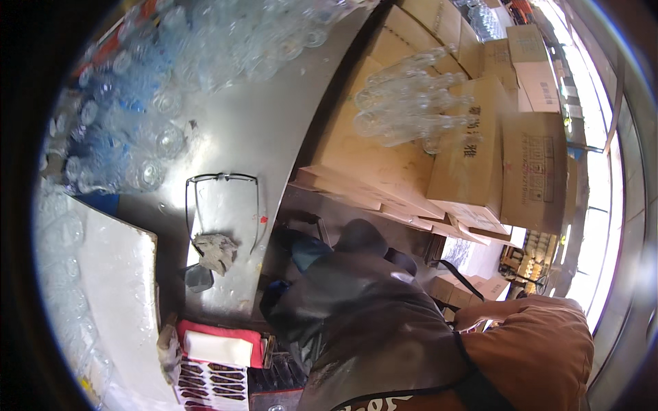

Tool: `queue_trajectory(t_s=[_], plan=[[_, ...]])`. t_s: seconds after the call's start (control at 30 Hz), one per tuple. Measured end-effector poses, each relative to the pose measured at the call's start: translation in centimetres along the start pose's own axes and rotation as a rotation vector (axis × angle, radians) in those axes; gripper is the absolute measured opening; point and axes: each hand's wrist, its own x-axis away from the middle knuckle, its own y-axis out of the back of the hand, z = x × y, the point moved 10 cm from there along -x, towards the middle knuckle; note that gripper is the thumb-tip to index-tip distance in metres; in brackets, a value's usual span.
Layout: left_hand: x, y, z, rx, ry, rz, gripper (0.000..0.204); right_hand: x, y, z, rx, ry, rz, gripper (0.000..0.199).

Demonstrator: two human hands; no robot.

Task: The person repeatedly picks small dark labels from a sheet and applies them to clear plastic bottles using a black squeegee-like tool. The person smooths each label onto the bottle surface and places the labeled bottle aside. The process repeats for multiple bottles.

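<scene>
My right arm, in a brown sleeve (pixel 541 353), is bent at the lower right. Beyond it my right hand (pixel 483 314) shows only in part, close to my dark apron (pixel 370 308); its fingers are too hidden to read, and a small pale patch lies beside it. My left hand is out of the picture. Ahead on the left, a pair of eyeglasses (pixel 223 177) with thin dark temples lies on the metal table (pixel 264 116). Next to the glasses rest a crumpled grey cloth (pixel 217 252) and a small dark flat object (pixel 199 279).
Many clear glass pieces (pixel 240 41) crowd the table's far left. More clear glassware (pixel 404 103) lies on stacked cardboard boxes (pixel 466 164) at the right. A white board (pixel 116 267), a red cloth (pixel 255 339) and a white latticed crate (pixel 212 383) sit at the lower left.
</scene>
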Motion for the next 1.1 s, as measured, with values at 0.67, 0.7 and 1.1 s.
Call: queue_trajectory(t_s=[0.67, 0.7, 1.1], plan=[[13.4, 0.3, -16.7, -0.325, -0.344, 0.014, 0.048, 3.1, -14.5, -12.6, -0.419, 0.323, -0.223, 0.041], [13.6, 0.4, -17.2, -0.331, -0.366, 0.015, 0.048, 2.9, -15.5, -12.9, -0.439, 0.332, -0.237, 0.041], [15.5, 1.0, -19.6, -0.369, -0.562, 0.035, 0.043, -0.8, -26.7, -11.8, -0.571, 0.378, -0.276, 0.043]])
